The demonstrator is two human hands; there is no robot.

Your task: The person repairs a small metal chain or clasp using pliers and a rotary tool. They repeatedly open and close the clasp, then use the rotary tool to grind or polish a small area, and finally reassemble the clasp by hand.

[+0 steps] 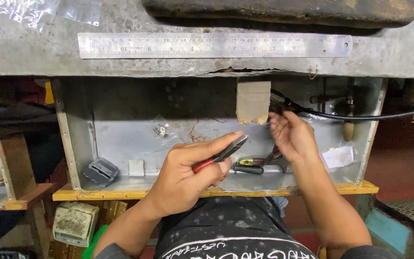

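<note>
left hand has its grip wrapped tight around red-handled pliers, jaws pointing up-right, held over the middle of the open metal drawer. right hand is further back in the drawer, fingers pinched on the end of a black cable that runs out over the drawer's right wall. just beside it a tan block hangs down from the desk edge.

room: left half of the drawer floor is mostly bare; right half is crowded by both hands. yellow front lip closes the near edge.

count in drawer: one grey clip-like part front left, one small white square next to it, one clear bag of small parts mid-back, two more dark-handled tools lying under the hands, some thin reddish wire.

labels: one white paper tag with red print at right wall. one steel ruler flat on the desk top, clear plastic bags at top left corner.
</note>
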